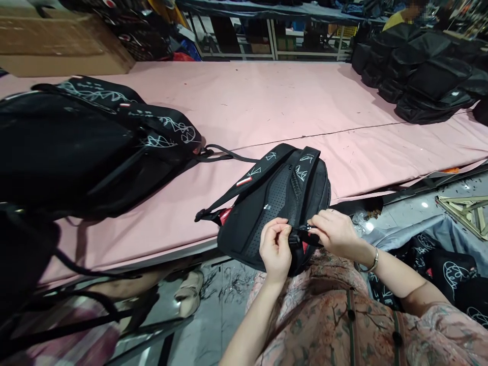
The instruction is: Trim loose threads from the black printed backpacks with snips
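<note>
A black backpack [267, 203] with white line drawings on its shoulder straps lies tilted at the table's edge, its padded back facing up. My left hand [275, 249] is closed in a pinch beside a black buckle [294, 239] at the lower end of one shoulder strap [308, 165]. What its fingertips grip is partly hidden, but it seems to be the strap's webbing. Just to the right, my right hand [333, 231] pinches the same strap near the buckle. A red patch shows below the fingers. The other strap [251, 175] stretches to the left.
Larger black bags [68, 147] lie on the pink-covered table [244, 101] at left. More black bags [427, 71] are piled at far right. A cardboard box [61, 43] stands at back left. Printed black pieces [446, 269] fill a grey-lined container at lower right.
</note>
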A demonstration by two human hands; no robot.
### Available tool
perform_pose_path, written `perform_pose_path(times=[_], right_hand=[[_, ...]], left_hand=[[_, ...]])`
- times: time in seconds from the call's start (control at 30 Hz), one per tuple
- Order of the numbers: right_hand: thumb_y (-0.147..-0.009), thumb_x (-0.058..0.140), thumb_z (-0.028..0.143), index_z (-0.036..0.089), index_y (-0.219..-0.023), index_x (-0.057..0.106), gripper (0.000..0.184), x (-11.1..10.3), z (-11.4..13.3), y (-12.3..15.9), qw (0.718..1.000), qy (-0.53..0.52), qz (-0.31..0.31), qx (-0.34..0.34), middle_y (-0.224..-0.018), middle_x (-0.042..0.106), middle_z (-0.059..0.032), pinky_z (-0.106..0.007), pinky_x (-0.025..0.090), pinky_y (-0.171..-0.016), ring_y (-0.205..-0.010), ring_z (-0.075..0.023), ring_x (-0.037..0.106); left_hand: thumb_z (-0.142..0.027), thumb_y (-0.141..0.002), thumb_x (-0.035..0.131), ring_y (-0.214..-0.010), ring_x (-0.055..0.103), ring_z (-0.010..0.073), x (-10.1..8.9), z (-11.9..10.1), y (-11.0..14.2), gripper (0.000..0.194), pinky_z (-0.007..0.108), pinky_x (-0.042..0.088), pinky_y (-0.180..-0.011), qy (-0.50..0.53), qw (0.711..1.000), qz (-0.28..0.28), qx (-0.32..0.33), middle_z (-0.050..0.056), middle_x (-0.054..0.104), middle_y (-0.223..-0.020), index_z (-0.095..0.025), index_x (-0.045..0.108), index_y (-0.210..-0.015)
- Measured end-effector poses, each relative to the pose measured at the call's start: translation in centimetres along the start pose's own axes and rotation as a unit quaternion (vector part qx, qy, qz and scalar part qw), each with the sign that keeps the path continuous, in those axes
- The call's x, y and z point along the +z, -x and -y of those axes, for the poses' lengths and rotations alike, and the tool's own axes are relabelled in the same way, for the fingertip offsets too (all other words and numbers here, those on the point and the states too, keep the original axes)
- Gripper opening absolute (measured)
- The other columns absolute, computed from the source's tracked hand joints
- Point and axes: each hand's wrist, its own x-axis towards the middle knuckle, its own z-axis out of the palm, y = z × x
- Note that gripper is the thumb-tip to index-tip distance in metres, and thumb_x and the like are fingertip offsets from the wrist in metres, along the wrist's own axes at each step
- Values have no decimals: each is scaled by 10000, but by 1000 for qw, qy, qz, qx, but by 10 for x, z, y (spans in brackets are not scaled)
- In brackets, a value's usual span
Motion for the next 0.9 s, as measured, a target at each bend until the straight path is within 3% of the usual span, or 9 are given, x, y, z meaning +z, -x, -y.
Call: perform_pose_path(times=[0.2, 0.33, 0.57, 0.77, 0.9], right_hand=[[-901, 449, 275, 176, -868, 564, 155, 5, -10, 0, 997, -68, -21, 2, -785, 603, -24, -266, 377, -695, -730, -147, 520], [-892, 467, 280, 176, -910, 567, 145, 5, -10, -2, 996, -91, -12, -21, -822, 612, -29, -262, 396, -727, -769, -148, 536], [-903, 437, 288, 173, -873, 590, 194, 8, -5, -8, 999, -37, -18, -31, -794, 611, -45, -279, 384, -706, -744, -160, 512], [-901, 439, 283, 171, -856, 586, 190, 13, -12, -5, 991, -111, -81, -9, -780, 630, -39, -271, 407, -691, -725, -150, 551], [-893, 461, 285, 168, -907, 581, 168, 11, -11, -4, 991, -118, -58, -7, -830, 634, -42, -264, 421, -723, -774, -149, 565]], left_hand=[[-398, -761, 585, -698, 519, 120, 1, 16, 2, 239, 236, 415, -634, 141, 975, -20, -171, 49, 599, -904, -160, 607, -772], [-401, -738, 613, -700, 516, 117, 1, 16, 2, 247, 230, 409, -624, 169, 969, -15, -182, 59, 599, -922, -154, 608, -748], [-380, -727, 628, -779, 545, 152, -2, 12, 4, 231, 267, 428, -695, 152, 976, -12, -153, 66, 595, -923, -157, 603, -674], [-417, -676, 680, -590, 450, 72, -1, 13, 3, 269, 201, 367, -546, 243, 946, -29, -215, 18, 578, -857, -170, 633, -772], [-444, -654, 688, -585, 443, 72, 0, 12, 3, 313, 204, 369, -542, 248, 940, -19, -234, 29, 576, -885, -166, 630, -785]])
